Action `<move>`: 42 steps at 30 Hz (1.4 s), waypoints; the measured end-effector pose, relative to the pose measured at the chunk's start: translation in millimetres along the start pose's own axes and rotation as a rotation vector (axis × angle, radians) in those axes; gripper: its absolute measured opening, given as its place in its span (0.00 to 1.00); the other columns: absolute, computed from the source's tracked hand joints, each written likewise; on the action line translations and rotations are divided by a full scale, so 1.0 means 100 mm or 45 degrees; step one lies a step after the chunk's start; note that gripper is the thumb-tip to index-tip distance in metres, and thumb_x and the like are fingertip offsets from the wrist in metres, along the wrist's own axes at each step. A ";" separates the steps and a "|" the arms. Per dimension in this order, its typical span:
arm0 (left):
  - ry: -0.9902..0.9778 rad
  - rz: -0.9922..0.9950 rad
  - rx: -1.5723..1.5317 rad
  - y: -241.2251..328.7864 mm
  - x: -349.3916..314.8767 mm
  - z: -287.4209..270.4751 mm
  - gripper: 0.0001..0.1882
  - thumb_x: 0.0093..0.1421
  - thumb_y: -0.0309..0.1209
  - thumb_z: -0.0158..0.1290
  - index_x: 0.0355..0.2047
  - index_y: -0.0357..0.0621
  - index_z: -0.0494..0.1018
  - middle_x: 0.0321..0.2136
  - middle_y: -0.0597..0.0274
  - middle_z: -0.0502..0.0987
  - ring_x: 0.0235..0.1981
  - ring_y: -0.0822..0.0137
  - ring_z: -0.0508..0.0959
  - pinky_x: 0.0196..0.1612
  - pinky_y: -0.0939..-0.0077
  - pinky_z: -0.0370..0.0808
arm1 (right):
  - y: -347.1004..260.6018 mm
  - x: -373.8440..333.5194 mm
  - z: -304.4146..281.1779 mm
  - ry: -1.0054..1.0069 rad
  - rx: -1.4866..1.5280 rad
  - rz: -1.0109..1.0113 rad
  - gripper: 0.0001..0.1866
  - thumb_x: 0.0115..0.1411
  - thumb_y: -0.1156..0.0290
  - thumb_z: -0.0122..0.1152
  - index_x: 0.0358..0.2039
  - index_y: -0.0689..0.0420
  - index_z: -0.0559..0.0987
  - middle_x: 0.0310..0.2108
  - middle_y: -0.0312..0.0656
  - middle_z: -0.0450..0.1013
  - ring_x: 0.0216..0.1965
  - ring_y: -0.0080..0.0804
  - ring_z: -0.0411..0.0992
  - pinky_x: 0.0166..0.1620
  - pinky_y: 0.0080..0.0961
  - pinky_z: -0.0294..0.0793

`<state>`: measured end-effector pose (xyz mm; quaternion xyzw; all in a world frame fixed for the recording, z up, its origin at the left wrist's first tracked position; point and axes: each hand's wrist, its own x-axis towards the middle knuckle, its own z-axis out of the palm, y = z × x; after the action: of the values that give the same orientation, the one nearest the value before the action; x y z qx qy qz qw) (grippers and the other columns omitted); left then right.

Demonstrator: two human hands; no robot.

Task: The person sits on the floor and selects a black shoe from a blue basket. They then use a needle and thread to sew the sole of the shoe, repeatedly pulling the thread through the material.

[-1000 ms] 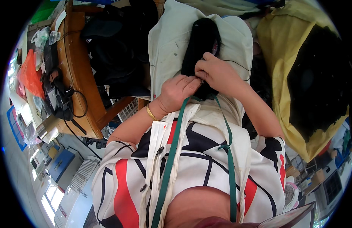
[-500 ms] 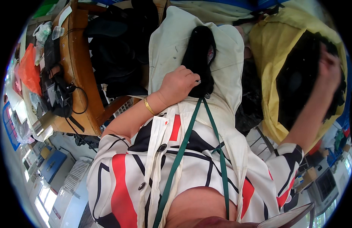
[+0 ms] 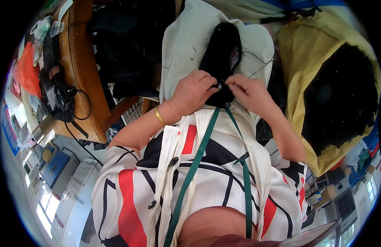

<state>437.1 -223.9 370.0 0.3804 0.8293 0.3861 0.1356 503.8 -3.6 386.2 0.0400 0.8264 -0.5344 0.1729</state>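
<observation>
A black cloth shoe (image 3: pixel 218 47) lies lengthwise across my lap on a pale apron (image 3: pixel 180 39). Its patterned lining shows at the opening on the right side. My left hand (image 3: pixel 193 90) is closed on the near end of the shoe, thumb and forefinger pinched at its edge. Opposite it, my right hand (image 3: pixel 250 92) is closed in a pinch at the same near end, its fingertips close to the left ones. A thin dark thread (image 3: pixel 262 59) loops out right of the shoe and back to my right hand. Any needle is too small to make out.
To the right stands a yellow sack (image 3: pixel 299 45) with black material (image 3: pixel 340 99) inside. At left is a wooden table (image 3: pixel 81 70) holding a black corded device (image 3: pixel 59 94) and a red plastic bag (image 3: pixel 28 68). A green cord (image 3: pixel 194 164) hangs down my front to the shoe.
My right hand has come in from over the yellow sack to the near end of the shoe. The thread loop now shows. My left hand keeps its hold.
</observation>
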 end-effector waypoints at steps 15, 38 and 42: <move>0.117 0.050 0.029 -0.04 -0.01 0.08 0.12 0.46 0.25 0.66 0.31 0.46 0.77 0.27 0.63 0.75 0.31 0.59 0.76 0.31 0.69 0.75 | -0.01 -0.10 0.13 -0.003 -0.142 -0.028 0.10 0.58 0.73 0.56 0.39 0.56 0.82 0.24 0.50 0.76 0.26 0.50 0.76 0.31 0.39 0.75; 0.156 0.030 -0.069 -0.07 -0.13 0.15 0.13 0.44 0.21 0.65 0.32 0.42 0.80 0.27 0.59 0.78 0.28 0.59 0.77 0.29 0.69 0.75 | 0.00 -0.03 0.49 0.207 0.126 0.041 0.07 0.66 0.71 0.51 0.41 0.60 0.68 0.24 0.53 0.74 0.24 0.50 0.75 0.27 0.42 0.72; 0.144 0.107 -0.061 -0.08 -0.12 0.14 0.14 0.44 0.20 0.65 0.33 0.43 0.80 0.27 0.60 0.78 0.26 0.59 0.76 0.28 0.69 0.74 | -0.08 0.08 0.33 -0.068 0.376 0.368 0.09 0.65 0.71 0.52 0.43 0.60 0.70 0.26 0.53 0.74 0.26 0.47 0.74 0.31 0.38 0.72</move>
<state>448.5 -228.2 354.1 0.3893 0.8093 0.4322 0.0813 502.4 -37.8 378.5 0.1687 0.7199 -0.6203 0.2617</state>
